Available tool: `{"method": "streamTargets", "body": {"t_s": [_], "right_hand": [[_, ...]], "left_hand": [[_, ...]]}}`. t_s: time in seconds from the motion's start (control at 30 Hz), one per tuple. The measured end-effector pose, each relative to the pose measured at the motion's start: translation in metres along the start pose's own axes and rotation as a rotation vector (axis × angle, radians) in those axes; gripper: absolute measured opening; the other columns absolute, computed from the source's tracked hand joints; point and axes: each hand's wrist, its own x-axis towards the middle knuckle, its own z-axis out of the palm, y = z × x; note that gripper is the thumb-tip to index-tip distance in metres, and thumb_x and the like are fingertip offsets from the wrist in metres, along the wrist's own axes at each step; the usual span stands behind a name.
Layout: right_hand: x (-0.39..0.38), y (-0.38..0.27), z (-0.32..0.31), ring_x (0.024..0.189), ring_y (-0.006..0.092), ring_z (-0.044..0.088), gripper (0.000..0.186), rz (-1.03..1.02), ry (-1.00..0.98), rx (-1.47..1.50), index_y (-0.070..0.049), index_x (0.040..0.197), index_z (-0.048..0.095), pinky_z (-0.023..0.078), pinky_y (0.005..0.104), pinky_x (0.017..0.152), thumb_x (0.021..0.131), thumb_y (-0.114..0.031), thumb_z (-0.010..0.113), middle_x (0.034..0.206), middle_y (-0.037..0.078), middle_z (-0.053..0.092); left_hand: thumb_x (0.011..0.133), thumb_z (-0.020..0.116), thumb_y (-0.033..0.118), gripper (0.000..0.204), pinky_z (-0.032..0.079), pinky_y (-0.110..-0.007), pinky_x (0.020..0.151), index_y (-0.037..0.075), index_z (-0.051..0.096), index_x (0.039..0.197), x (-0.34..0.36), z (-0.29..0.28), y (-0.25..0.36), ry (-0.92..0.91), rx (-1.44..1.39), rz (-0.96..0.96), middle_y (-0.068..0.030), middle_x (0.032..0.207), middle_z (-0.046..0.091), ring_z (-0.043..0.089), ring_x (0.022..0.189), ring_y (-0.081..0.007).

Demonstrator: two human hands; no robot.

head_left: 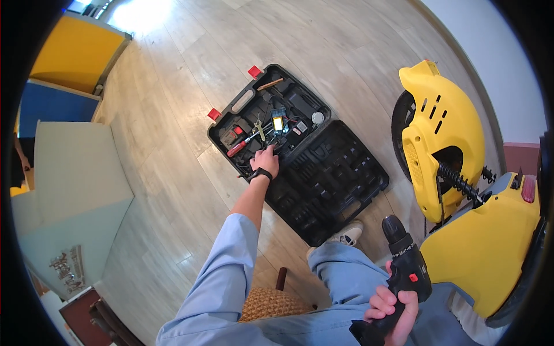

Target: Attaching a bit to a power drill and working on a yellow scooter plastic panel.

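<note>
An open black tool case (pixel 323 179) with red latches lies on the wooden floor, holding several tools. My left hand (pixel 266 159), a black band on its wrist, reaches into the case's left half, fingers closed near a red-handled tool (pixel 239 145) and black wires; what it grips is hidden. My right hand (pixel 393 305) holds a black cordless drill (pixel 401 262) by its handle, above my right knee, chuck pointing up. A yellow electric scooter (pixel 447 144) stands just right of the drill.
I sit on a woven-seat stool (pixel 271 303), one white shoe (pixel 346 233) by the case. A pale green cabinet (pixel 75 190) stands at the left, with yellow and blue furniture (pixel 69 57) beyond it. A white wall runs along the upper right.
</note>
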Motion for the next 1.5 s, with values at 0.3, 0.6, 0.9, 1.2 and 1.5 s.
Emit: {"method": "streamTargets", "body": {"t_s": [0.3, 0.6, 0.9, 1.2, 1.5], "right_hand": [[-0.001, -0.004, -0.008, 0.066, 0.0109, 0.046, 0.019, 0.01, 0.038, -0.064, -0.007, 0.084, 0.044, 0.045, 0.0255, 0.065, 0.085, -0.019, 0.058, 0.078, 0.001, 0.044], [0.002, -0.006, -0.015, 0.067, 0.0112, 0.046, 0.017, -0.039, 0.051, -0.061, -0.007, 0.083, 0.044, 0.045, 0.026, 0.066, 0.086, -0.017, 0.057, 0.079, 0.002, 0.044], [-0.001, -0.005, -0.005, 0.066, 0.0107, 0.046, 0.016, -0.019, 0.074, -0.126, -0.007, 0.091, 0.047, 0.045, 0.0256, 0.064, 0.085, -0.017, 0.058, 0.078, 0.001, 0.043], [-0.002, -0.003, -0.005, 0.067, 0.0116, 0.047, 0.044, -0.049, 0.052, -0.057, -0.008, 0.127, 0.047, 0.046, 0.0268, 0.065, 0.086, -0.017, 0.058, 0.08, 0.002, 0.044], [-0.004, -0.002, -0.007, 0.068, 0.0128, 0.048, 0.028, -0.026, 0.03, -0.089, -0.011, 0.113, 0.049, 0.047, 0.0275, 0.065, 0.087, -0.017, 0.058, 0.08, 0.003, 0.046]], "left_hand": [[0.087, 0.068, 0.036, 0.045, 0.04, -0.05, 0.101, 0.023, 0.062, 0.13, 0.028, 0.008, 0.041, 0.054, -0.123, -0.034, -0.0015, 0.127, 0.062, 0.052, 0.123, -0.0246], [0.081, 0.075, 0.034, 0.019, 0.04, -0.046, 0.093, 0.025, 0.076, 0.098, 0.029, 0.016, 0.045, 0.105, -0.229, -0.111, 0.0028, 0.105, 0.066, 0.055, 0.113, -0.0222], [0.081, 0.075, 0.031, 0.013, 0.039, -0.046, 0.092, 0.023, 0.074, 0.092, 0.021, 0.019, 0.042, 0.225, -0.246, -0.067, 0.0039, 0.103, 0.065, 0.056, 0.11, -0.0219], [0.078, 0.075, 0.027, 0.013, 0.037, -0.044, 0.092, 0.018, 0.071, 0.087, -0.023, 0.027, 0.024, 0.424, -0.277, 0.182, 0.0026, 0.098, 0.065, 0.057, 0.105, -0.0222], [0.079, 0.075, 0.024, 0.017, 0.038, -0.045, 0.094, 0.02, 0.074, 0.095, -0.065, 0.043, 0.014, 0.247, -0.081, 0.329, 0.0025, 0.103, 0.065, 0.056, 0.108, -0.0205]]}}
